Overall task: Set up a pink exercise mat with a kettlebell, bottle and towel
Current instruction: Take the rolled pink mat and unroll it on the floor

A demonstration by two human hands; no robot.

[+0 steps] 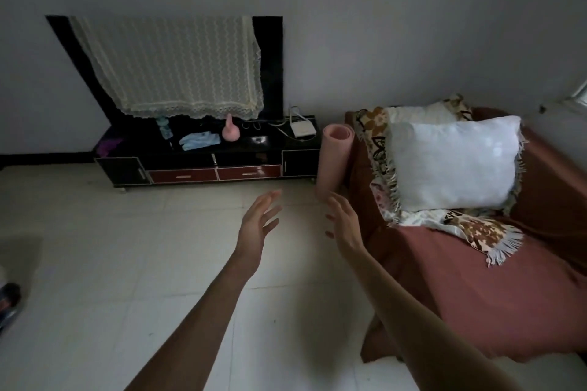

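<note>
The pink mat (336,159), rolled into a tight tube, stands upright between the dark TV cabinet (203,165) and the couch (476,295), while the left hand (259,222) and right hand (344,220) hover near it, fingers spread, empty.

Setting: domestic interior, a living room in a home. Evidence: pale tiled floor (158,263) and plain painted walls, dim lighting. A low black TV cabinet (206,159) with red drawer fronts stands against the far wall; on it a flat screen (270,73), mostly draped with a cream lace cloth (171,67). A small white router-like box (303,127) with cables sits on the cabinet top at the right. At right, a sofa or daybed under a rust-red cover (476,289), bearing a white fringed cushion (451,162) and a patterned brown-and-cream throw (378,127). Household clutter on the cabinet top; no work or shop fittings visible.
</note>
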